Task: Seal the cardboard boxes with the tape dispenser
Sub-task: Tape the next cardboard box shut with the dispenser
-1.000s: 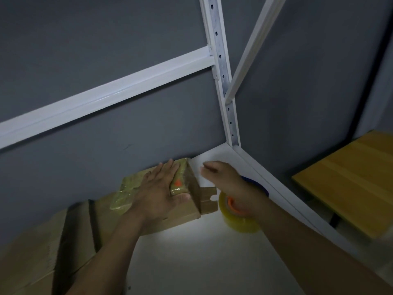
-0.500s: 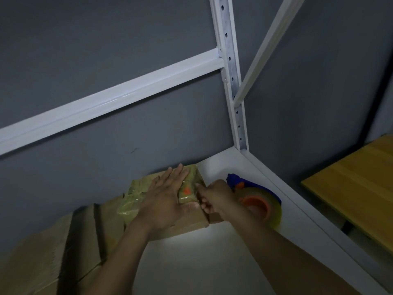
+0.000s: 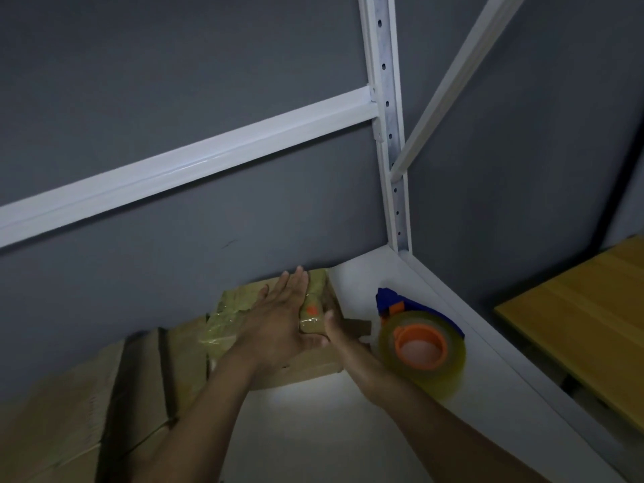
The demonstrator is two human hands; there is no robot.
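Left hand [image 3: 282, 325] flat on one box [image 3: 313, 365]

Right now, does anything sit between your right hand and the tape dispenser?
Only the small end flap of the cardboard box, which juts out beside the right hand toward the tape dispenser. Otherwise only bare white shelf shows between them, and the roll lies close beside the wrist.

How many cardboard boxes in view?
2: a small tape-wrapped brown cardboard box under the left hand, a larger brown cardboard box at lower left. The darkness may hide more.
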